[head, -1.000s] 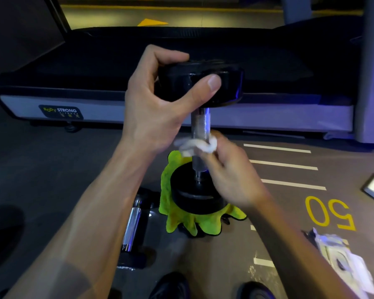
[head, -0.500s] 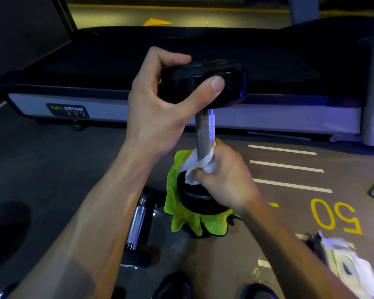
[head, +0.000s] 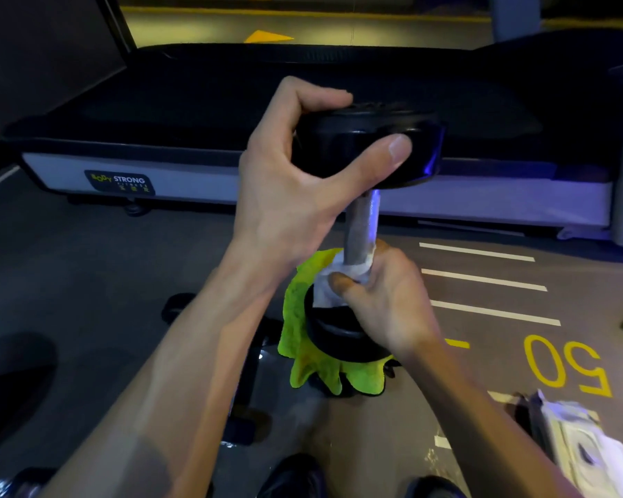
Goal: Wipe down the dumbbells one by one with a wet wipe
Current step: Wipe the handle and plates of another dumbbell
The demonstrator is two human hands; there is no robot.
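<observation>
A dumbbell point(head: 360, 224) stands upright, its lower black head resting on a yellow-green cloth point(head: 304, 357) spread on the floor point(head: 87, 282). The left hand point(head: 295, 188) grips the upper head, its fingers curled over the far top edge and the thumb pressed flat against the near side of the rim, so the head sits clamped between thumb and fingers. Below that thumb the bare metal handle runs straight down to the right hand point(head: 385, 300), whose fingers are wrapped tightly round the bottom of the handle with a white wet wipe point(head: 333, 278) bunched between them and the steel. The wipe spills out just left of the right-hand fingers and drapes down onto the top of the lower head, touching it. The lower head lies directly beneath those fingers, partly hidden by the right palm and wrist. Left of the left forearm, a second dumbbell point(head: 247, 382) lies on the floor, mostly covered by the arm. Down and to the right of the right hand, well apart from it, a pack of wet wipes point(head: 583, 447) lies on the floor near a yellow painted "50" point(head: 565, 364) and white stripes. Beyond both hands a treadmill point(head: 159, 174) with a "STRONG" label spans the background. Two dark shoe tips point(head: 295, 476) show at the bottom edge, below the forearms.
</observation>
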